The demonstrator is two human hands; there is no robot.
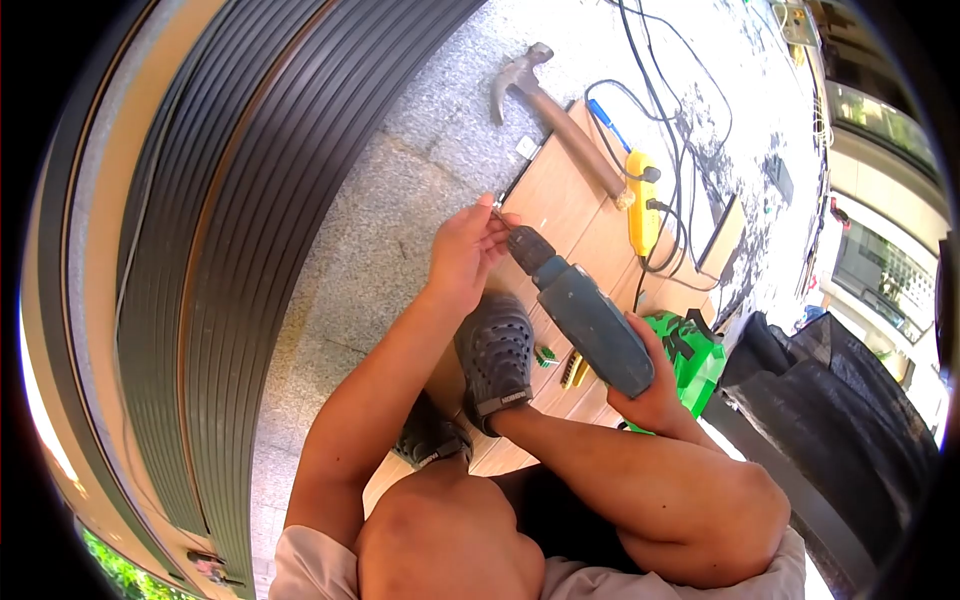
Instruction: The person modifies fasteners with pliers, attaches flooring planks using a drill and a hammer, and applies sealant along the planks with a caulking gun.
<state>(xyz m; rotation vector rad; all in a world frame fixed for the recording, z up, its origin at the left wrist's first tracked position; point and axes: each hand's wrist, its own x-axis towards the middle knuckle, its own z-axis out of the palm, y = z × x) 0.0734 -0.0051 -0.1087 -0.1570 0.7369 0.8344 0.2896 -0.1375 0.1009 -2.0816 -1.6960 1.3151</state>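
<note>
My right hand [655, 385] is wrapped round the handle end of a dark teal power drill [595, 325], which points up and to the left. At the drill's tip, the fingers of my left hand [470, 250] are pinched round a thin bit [503, 217] that sticks out of the black chuck [528, 247]. A small shiny piece shows at my left fingertips, too small to make out. Beyond the drill, a claw hammer [580, 140] with a wooden handle lies across the edge of a wood-coloured board [570, 205].
A yellow power strip [643, 205] with black cables and a blue screwdriver [608, 122] lie at the upper right. Dark ribbed panels [270, 180] stand at left. A green bag [690, 360] and black sheeting [830, 390] are at right. A grey clog [497, 350] is below my hands.
</note>
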